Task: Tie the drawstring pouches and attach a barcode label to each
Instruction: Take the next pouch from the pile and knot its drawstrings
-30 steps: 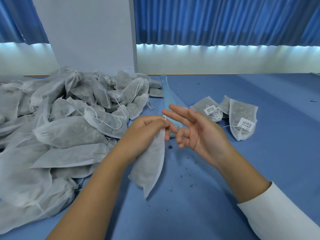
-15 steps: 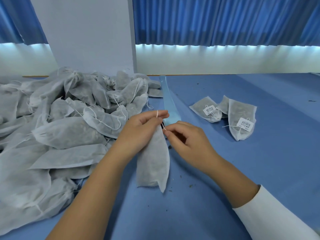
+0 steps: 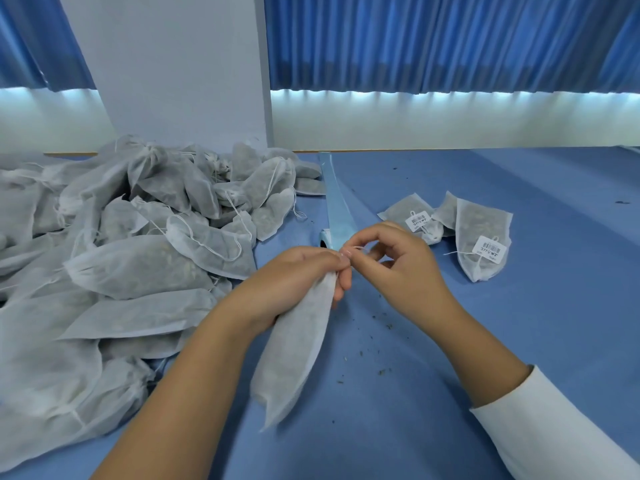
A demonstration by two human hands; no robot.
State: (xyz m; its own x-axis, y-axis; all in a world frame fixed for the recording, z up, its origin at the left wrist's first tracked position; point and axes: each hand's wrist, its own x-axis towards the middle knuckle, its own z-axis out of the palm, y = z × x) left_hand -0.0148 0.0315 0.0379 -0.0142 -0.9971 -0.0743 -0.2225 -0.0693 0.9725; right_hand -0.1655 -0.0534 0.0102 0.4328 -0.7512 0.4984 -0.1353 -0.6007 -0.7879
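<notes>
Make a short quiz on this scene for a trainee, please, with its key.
1. True or false: the left grip holds a pouch at its top.
2. What does the right grip pinch? A) a label B) the string C) a pen
3. Fill in: ___ labels show on the right pouches.
Key: 1 true; 2 B; 3 two.

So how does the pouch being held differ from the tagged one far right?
The held pouch shows no label; the right pouch carries a barcode label. The held pouch is gripped at its neck by the left hand, its string pinched by the right hand; the right pouch lies on the table. Both are filled white fabric.
</notes>
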